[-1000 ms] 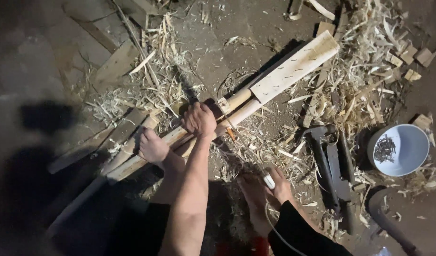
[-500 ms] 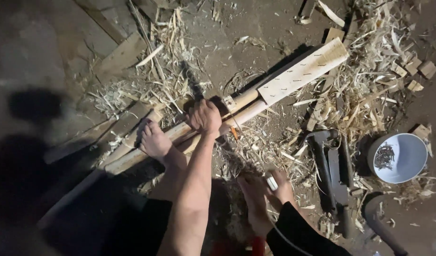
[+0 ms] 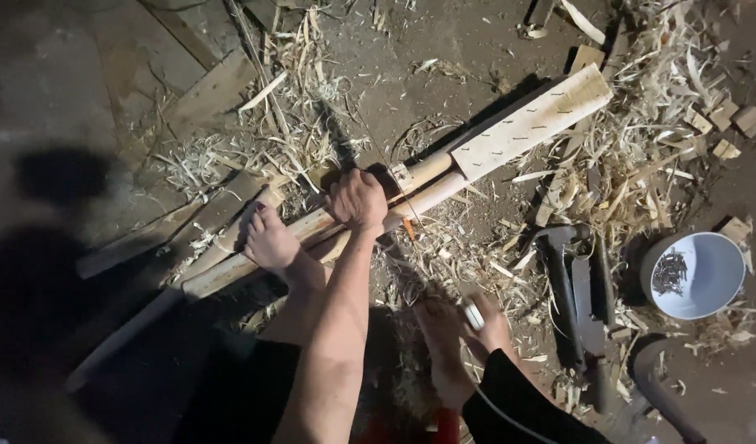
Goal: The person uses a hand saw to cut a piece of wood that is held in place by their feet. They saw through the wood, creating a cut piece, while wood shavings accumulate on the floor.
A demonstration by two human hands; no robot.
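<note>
My left hand (image 3: 357, 201) is clamped around two pale round wooden poles (image 3: 431, 182) that lie side by side on the dirt floor. A flat pale board (image 3: 532, 123) with small dark marks lies along their far end. One bare foot (image 3: 271, 242) presses on the poles just left of that hand. My right hand (image 3: 486, 325), in a dark sleeve, sits lower down beside the other foot (image 3: 440, 349) and pinches a small white object (image 3: 472, 314). A thin string (image 3: 394, 193) crosses the poles by my left hand.
Wood shavings (image 3: 633, 164) and offcuts cover the floor to the right. A white bowl (image 3: 707, 259) holding small dark nails stands at the right. Dark metal tools (image 3: 579, 296) lie between it and my right hand. Planks (image 3: 209, 90) lie at the upper left.
The view has drifted, so poles and board sit a little higher and further right. My left hand keeps its grip on the poles; my right hand stays low.
</note>
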